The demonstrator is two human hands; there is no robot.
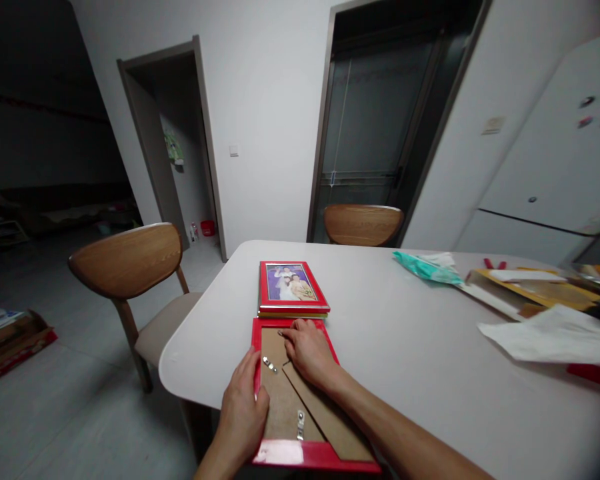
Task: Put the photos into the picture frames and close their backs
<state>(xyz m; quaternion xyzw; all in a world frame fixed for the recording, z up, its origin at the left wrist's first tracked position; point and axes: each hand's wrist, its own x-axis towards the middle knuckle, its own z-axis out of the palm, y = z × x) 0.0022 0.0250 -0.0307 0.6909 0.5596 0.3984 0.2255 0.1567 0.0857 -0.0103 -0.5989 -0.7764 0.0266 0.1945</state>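
Observation:
A red picture frame (300, 455) lies face down at the table's near edge, its brown cardboard back (280, 400) with small metal clips facing up. My left hand (243, 407) rests on the frame's left side, thumb on the backing. My right hand (307, 350) presses flat on the top part of the backing, fingertips near a clip at the upper edge. Just beyond, a second red frame (291, 288) lies face up with a photo in it.
The white table (405, 347) carries a teal packet (423, 267), papers and cardboard pieces (535, 283) at the right. Wooden chairs stand at the left (130, 263) and the far side (363, 223). A fridge (555, 153) stands at the right.

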